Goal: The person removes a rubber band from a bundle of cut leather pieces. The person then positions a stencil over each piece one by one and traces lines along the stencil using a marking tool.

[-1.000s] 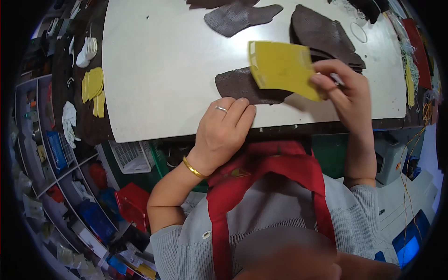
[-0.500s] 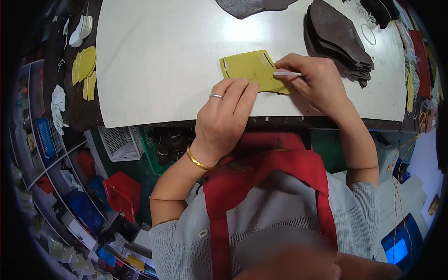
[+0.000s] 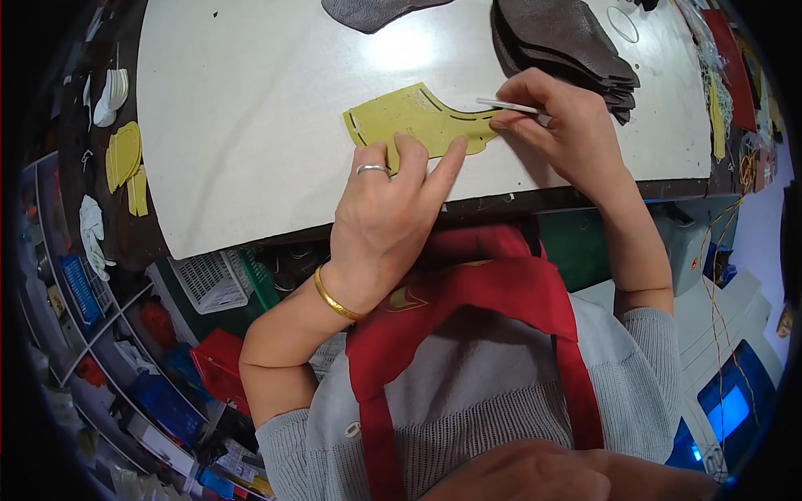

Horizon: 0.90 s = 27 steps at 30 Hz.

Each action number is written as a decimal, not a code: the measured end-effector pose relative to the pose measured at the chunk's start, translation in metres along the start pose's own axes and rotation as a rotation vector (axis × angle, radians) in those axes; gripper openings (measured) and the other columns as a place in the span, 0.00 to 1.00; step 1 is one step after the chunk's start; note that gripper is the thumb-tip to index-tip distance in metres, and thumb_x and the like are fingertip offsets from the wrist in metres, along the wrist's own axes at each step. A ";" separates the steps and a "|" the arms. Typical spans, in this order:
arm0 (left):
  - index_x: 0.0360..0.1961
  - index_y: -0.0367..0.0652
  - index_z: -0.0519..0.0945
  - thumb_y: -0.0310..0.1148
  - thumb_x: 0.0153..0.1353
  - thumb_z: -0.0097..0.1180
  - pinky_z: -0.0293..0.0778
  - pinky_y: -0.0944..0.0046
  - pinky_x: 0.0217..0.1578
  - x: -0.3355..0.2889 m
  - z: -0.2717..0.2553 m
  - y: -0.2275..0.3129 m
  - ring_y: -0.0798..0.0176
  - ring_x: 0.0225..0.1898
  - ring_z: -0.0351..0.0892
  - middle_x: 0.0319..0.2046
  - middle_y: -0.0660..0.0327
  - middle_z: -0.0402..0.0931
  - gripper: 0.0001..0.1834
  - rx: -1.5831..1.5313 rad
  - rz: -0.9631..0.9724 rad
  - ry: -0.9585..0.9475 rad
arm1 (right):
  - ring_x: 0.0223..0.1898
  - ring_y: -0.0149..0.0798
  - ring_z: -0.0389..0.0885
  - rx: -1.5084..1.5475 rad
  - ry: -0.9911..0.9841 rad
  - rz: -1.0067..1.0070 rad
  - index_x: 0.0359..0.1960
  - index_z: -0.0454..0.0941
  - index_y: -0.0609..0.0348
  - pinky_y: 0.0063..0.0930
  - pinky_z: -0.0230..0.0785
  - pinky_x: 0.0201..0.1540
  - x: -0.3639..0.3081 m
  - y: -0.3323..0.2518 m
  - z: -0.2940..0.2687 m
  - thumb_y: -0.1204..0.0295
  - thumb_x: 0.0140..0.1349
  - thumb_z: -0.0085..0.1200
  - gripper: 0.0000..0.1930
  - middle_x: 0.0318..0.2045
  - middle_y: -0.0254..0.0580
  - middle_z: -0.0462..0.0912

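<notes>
A yellow template (image 3: 401, 114) with dark slots along its edges lies on the white tabletop. My left hand (image 3: 388, 196) rests on its near edge, fingers spread and pressing down, with a ring and a gold bangle on that side. A slim pale pen (image 3: 508, 106) sits in my closed right hand (image 3: 568, 125), its free end pointing left above the template. The right thumb and fingertips are at the template's narrow right end and partly hide it. Whether anything lies under the template is hard to make out.
Dark brown leather pieces are stacked (image 3: 560, 42) at the back right, and another leather piece (image 3: 376, 12) lies at the far edge. Yellow templates (image 3: 124, 157) and a white glove (image 3: 92, 230) hang at the left. Below stand a white basket (image 3: 209, 280) and a red bin (image 3: 221, 367).
More of the yellow template shows, including its narrow right end. My left fingers have spread apart. The pen now points left past the fingers at a different slant. The whole view has shifted and turned slightly.
</notes>
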<state>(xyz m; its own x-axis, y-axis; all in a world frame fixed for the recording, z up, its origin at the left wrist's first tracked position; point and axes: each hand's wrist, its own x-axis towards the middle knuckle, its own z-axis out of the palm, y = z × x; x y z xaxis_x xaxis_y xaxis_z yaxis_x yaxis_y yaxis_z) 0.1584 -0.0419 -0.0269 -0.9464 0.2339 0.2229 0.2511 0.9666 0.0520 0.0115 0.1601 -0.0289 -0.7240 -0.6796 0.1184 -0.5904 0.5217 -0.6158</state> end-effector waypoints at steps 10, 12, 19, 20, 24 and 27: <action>0.53 0.30 0.82 0.33 0.59 0.52 0.78 0.50 0.52 -0.004 0.024 0.028 0.44 0.48 0.79 0.51 0.44 0.78 0.24 0.025 0.035 0.148 | 0.33 0.50 0.83 0.047 -0.182 -0.281 0.39 0.83 0.53 0.42 0.74 0.35 0.046 -0.054 0.004 0.61 0.69 0.52 0.12 0.33 0.41 0.85; 0.52 0.31 0.82 0.35 0.58 0.52 0.79 0.48 0.52 -0.007 0.028 0.030 0.43 0.48 0.79 0.48 0.44 0.78 0.24 0.040 0.020 0.172 | 0.32 0.52 0.84 0.173 -0.347 -0.217 0.39 0.83 0.54 0.43 0.74 0.35 0.059 -0.069 0.019 0.61 0.69 0.52 0.12 0.32 0.43 0.86; 0.52 0.34 0.80 0.37 0.60 0.54 0.81 0.50 0.47 0.001 0.024 0.026 0.49 0.41 0.78 0.45 0.49 0.75 0.22 0.039 0.032 0.150 | 0.32 0.53 0.86 -0.081 -0.136 -0.493 0.37 0.81 0.56 0.45 0.76 0.34 0.093 -0.068 0.055 0.63 0.67 0.55 0.10 0.27 0.46 0.86; 0.52 0.34 0.80 0.37 0.60 0.54 0.81 0.50 0.47 0.003 0.023 0.025 0.49 0.41 0.78 0.45 0.49 0.75 0.22 0.037 0.030 0.154 | 0.32 0.53 0.86 -0.086 -0.138 -0.494 0.37 0.81 0.56 0.45 0.76 0.34 0.093 -0.067 0.050 0.63 0.67 0.55 0.10 0.27 0.46 0.86; 0.55 0.44 0.80 0.34 0.59 0.54 0.77 0.66 0.34 0.011 0.016 0.030 0.58 0.33 0.74 0.46 0.55 0.74 0.22 0.150 -0.012 0.087 | 0.29 0.45 0.87 0.285 -0.109 -0.196 0.43 0.85 0.56 0.35 0.76 0.34 0.077 -0.037 0.015 0.57 0.72 0.53 0.17 0.30 0.45 0.86; 0.55 0.46 0.80 0.35 0.59 0.53 0.76 0.66 0.33 0.017 0.018 0.034 0.59 0.31 0.73 0.44 0.57 0.73 0.22 0.207 -0.027 0.075 | 0.27 0.46 0.86 0.266 -0.123 -0.140 0.43 0.85 0.57 0.34 0.75 0.33 0.063 -0.022 0.011 0.56 0.73 0.52 0.18 0.30 0.45 0.86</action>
<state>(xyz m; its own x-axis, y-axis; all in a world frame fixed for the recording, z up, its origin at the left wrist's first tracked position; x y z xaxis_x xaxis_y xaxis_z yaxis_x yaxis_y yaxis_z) 0.1470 -0.0029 -0.0385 -0.9324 0.2069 0.2965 0.1718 0.9751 -0.1400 -0.0169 0.1005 -0.0164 -0.5841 -0.8010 0.1309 -0.5551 0.2766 -0.7844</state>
